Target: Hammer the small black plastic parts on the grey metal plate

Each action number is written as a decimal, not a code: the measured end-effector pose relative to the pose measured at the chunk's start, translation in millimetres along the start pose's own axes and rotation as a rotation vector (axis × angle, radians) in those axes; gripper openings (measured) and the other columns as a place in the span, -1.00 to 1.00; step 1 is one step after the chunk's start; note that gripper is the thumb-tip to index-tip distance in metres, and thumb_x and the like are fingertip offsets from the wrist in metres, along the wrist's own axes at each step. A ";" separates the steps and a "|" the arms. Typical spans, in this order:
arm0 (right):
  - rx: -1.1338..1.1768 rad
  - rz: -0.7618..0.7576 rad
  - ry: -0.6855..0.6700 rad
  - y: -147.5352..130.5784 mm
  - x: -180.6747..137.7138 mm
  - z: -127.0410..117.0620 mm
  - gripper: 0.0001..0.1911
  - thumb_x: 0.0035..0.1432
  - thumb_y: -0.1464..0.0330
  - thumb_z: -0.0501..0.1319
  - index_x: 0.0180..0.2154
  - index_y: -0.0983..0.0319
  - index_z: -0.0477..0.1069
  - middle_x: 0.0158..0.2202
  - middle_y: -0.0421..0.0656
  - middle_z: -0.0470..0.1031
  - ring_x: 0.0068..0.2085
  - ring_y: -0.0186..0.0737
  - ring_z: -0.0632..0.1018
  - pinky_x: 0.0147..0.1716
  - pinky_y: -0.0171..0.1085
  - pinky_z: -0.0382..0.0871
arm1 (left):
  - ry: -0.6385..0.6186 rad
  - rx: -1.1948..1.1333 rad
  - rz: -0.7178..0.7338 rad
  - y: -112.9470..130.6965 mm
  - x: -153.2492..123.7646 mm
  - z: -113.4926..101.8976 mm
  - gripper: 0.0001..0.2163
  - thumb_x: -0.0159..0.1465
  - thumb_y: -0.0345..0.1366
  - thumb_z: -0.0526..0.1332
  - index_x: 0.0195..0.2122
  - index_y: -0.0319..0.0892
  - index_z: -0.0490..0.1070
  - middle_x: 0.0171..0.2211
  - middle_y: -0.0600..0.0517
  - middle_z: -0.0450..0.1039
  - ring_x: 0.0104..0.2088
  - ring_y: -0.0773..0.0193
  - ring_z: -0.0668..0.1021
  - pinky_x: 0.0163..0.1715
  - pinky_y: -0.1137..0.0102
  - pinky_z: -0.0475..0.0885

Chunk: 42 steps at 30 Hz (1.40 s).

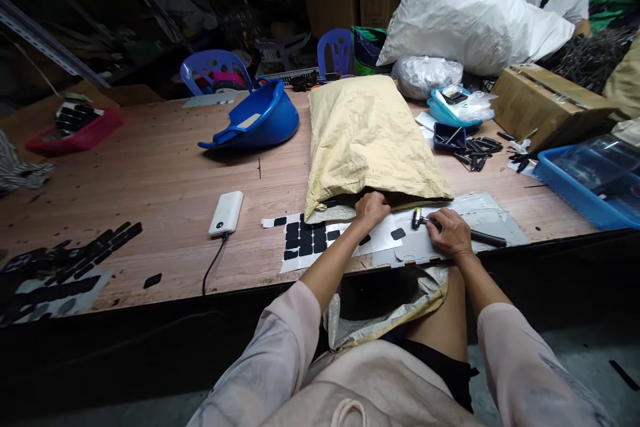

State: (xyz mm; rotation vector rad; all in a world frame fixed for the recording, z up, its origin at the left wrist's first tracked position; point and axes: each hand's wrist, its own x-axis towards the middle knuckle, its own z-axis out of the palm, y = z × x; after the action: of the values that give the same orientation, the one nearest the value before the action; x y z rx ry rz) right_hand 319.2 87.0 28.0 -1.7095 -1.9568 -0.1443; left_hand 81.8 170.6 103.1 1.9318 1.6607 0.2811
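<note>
My left hand point(373, 208) reaches into the dark mouth of a full yellow paper sack point(365, 133) lying on the table; its fingertips are hidden at the opening. Right of it, my right hand point(450, 232) is closed over a small hammer point(487, 238) with a black handle, its yellow-tipped head poking out to the left. Below the hammer lies a grey-white board point(507, 227). Under my left forearm is a white sheet point(293, 263) bearing rows of black rounded-square stickers point(306, 235). An open sack with a silvery lining point(345, 330) sits on my lap.
A white power bank point(227, 213) with a cable lies left. Beyond it stands a tilted blue scoop-shaped basin point(270, 117). Black strips point(107, 243) lie far left. Black parts point(477, 150), a cardboard box point(550, 103) and a blue basket point(575, 193) occupy the right.
</note>
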 end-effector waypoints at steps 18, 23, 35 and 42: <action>-0.028 -0.042 0.016 6.8 0.2 3.2 -0.84 0.20 0.31 0.23 -0.21 0.16 0.56 -0.28 -0.11 0.52 -0.21 -0.11 0.45 -0.16 -0.18 0.29 | 0.245 -0.050 0.262 -47.8 -75.0 54.8 -0.73 0.21 -0.22 0.46 -0.07 -0.09 0.59 -0.12 -0.02 0.55 -0.03 0.10 0.55 0.01 0.26 0.44; -0.053 -0.110 0.022 10.3 1.9 0.2 -0.82 0.29 0.30 0.20 -0.22 0.18 0.58 -0.28 -0.10 0.53 -0.20 -0.13 0.46 -0.16 -0.18 0.32 | 0.212 -0.077 0.311 -50.4 -67.0 62.6 -0.85 0.26 -0.26 0.43 -0.15 -0.10 0.63 -0.18 -0.01 0.56 -0.08 0.12 0.55 0.00 0.24 0.41; 0.103 -0.093 0.112 -51.8 -19.6 -15.7 -0.67 0.45 0.26 0.08 0.06 0.14 0.55 -0.16 -0.11 0.61 -0.17 -0.23 0.60 -0.25 -0.31 0.40 | 0.161 -0.200 0.237 -50.2 -61.2 61.7 -0.85 0.17 -0.25 0.49 -0.23 -0.07 0.63 -0.19 0.04 0.56 -0.07 0.13 0.53 0.01 0.24 0.36; -0.024 -0.155 0.073 -79.1 -34.3 -17.0 -0.67 0.45 0.27 0.09 0.08 0.14 0.56 -0.25 -0.16 0.59 -0.31 -0.29 0.57 -0.41 -0.32 0.29 | 0.133 -0.199 0.215 -47.2 -62.6 57.6 -0.87 0.18 -0.24 0.48 -0.25 -0.06 0.63 -0.20 0.05 0.57 -0.05 0.14 0.53 0.01 0.25 0.36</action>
State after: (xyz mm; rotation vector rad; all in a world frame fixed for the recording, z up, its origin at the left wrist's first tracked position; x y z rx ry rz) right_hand 251.7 34.2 47.5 -1.5440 -2.0403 -0.2831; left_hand 58.5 97.6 43.3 1.9748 1.4435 0.6463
